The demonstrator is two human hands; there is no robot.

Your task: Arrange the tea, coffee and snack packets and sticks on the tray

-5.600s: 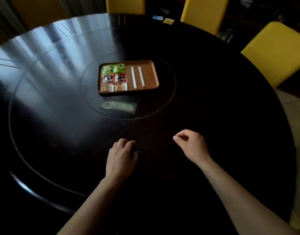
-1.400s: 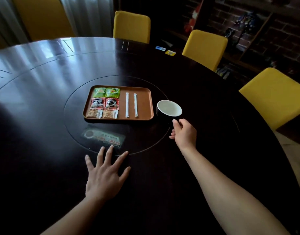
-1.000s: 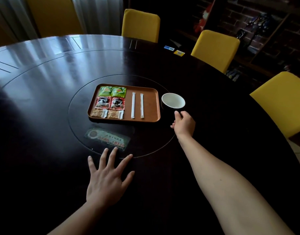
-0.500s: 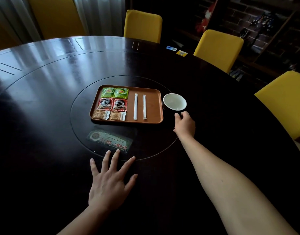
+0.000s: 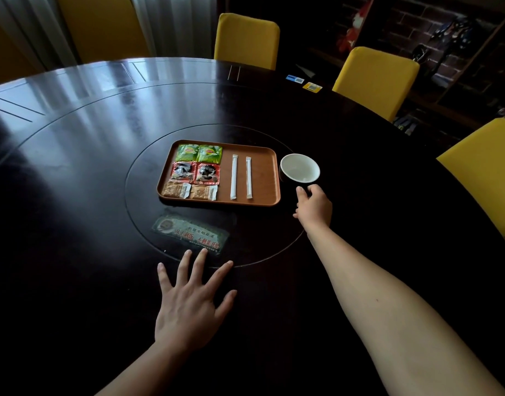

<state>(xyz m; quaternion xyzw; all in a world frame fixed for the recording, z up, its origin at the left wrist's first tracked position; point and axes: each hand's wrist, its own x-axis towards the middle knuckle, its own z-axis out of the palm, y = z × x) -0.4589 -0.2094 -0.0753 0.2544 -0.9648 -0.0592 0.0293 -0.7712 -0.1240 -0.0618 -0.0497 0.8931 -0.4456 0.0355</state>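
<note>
Packets on tray seem light, slippery, edge-pinchable; left hand fingers splayed on bench, right hand fingers at cup beside tray, grip unclear.

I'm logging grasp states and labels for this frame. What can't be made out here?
Head view only:
Whether the right hand grips the cup: its curled fingers are hidden behind its own back, against the dark cup wall.
Print on the brown snack packets: too small.
The two cards beyond the tray: too small to identify.
</note>
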